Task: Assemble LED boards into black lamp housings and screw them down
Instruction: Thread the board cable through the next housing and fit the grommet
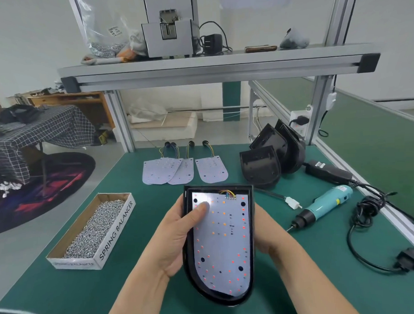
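I hold a black lamp housing above the green table, with a white LED board lying inside it. My left hand grips the housing's left edge, its thumb pressing on the board's upper left corner. My right hand holds the right edge from behind, mostly hidden by the housing. Coloured wires sit at the board's top. Three loose LED boards lie further back, next to a pile of empty black housings. A teal electric screwdriver lies at the right.
An open cardboard box of screws stands at the left. A black power adapter, a white connector and coiled cable lie at the right. An aluminium shelf frame spans overhead.
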The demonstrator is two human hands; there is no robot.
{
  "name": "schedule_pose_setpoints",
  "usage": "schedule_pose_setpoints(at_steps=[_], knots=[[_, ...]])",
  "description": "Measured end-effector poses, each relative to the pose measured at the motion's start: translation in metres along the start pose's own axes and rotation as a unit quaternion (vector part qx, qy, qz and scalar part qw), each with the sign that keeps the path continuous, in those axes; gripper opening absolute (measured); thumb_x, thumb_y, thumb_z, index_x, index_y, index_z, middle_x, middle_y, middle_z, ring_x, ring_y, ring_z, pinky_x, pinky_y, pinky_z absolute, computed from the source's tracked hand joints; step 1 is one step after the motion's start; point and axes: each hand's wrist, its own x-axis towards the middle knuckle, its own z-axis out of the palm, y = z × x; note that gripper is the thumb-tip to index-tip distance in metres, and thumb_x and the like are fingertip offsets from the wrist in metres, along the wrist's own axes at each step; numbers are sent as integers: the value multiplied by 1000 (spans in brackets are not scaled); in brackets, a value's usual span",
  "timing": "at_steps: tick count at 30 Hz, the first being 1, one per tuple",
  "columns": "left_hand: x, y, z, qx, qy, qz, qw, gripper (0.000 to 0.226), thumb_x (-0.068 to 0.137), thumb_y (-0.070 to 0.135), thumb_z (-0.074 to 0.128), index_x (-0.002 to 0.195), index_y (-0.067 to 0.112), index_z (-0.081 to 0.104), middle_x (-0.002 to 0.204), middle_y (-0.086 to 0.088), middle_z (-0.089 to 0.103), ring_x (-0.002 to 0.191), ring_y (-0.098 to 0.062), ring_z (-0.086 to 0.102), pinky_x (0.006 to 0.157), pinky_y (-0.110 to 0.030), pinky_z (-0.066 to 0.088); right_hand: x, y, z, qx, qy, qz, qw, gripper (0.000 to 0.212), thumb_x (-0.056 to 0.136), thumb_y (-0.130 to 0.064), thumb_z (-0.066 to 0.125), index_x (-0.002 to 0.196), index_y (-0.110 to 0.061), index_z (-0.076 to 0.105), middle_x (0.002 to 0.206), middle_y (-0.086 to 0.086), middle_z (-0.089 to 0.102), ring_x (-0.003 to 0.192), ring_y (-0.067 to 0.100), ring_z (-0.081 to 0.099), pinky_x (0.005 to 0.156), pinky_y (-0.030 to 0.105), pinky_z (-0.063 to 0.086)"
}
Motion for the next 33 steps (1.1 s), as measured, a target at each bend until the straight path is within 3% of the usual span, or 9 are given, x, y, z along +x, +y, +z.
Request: schedule_pose_setpoints(at_steps=[6,9,13,15,18,21,26,29,33], knots=[[1,7,-4,23,60,24,998,45,73,19,87,114,14,70,119,-20,71,102,-39,72,77,-45,59,10,17,6,-84,78,-6,993,28,75,-16,53,56,-36,59,56,-24,52,53,-2,39,57,16,38],[5,15,-4,59,89,45,993,37,73,16,85,107,21,72,113,-17,74,96,-36,74,72,-42,60,6,18,1,-92,80,1,993,35,84,-7,52,69,-34,68,66,-18,61,61,0,47,57,23,44],[9,22,-7,70,114,61,989,31,73,15,83,101,25,74,109,-15,76,93,-35,75,70,-42,61,-6,6,-1,98,132,-19,986,32,93,-37,50,106,-21,75,90,-5,72,76,11,60,63,29,49],[9,21,-5,79,101,63,990,30,75,14,82,101,26,74,108,-15,76,93,-35,75,70,-41,61,-9,2,3,67,130,-43,988,25,92,-34,61,114,-23,68,101,-9,74,87,8,66,75,23,52],[7,19,0,90,86,67,990,29,77,15,81,103,26,73,108,-14,76,94,-34,75,71,-38,61,-8,2,12,-31,175,-33,984,24,93,-15,69,109,-31,63,102,-17,74,93,3,69,82,23,52],[6,20,4,95,84,67,990,28,77,13,80,102,24,73,106,-15,76,91,-34,75,70,-37,61,-9,4,18,38,207,-39,977,19,96,-8,66,107,-23,65,103,-10,75,97,8,69,86,27,54],[3,22,8,113,110,67,985,28,79,4,81,99,23,73,103,-13,77,88,-32,76,66,-35,61,-12,10,26,77,218,-52,971,17,91,-24,61,106,-20,65,105,-5,74,99,13,68,88,28,54],[3,21,11,121,116,74,983,28,81,1,79,95,26,74,101,-10,78,87,-30,76,66,-33,61,-11,11,28,70,222,-56,971,14,94,-23,59,106,-19,64,104,-6,73,101,15,68,91,34,53],[2,21,14,95,113,64,987,27,79,2,79,94,25,75,100,-12,78,85,-31,77,64,-33,61,-10,12,27,40,251,-80,964,12,89,-28,59,99,-23,64,96,-9,73,91,12,68,82,27,54]])
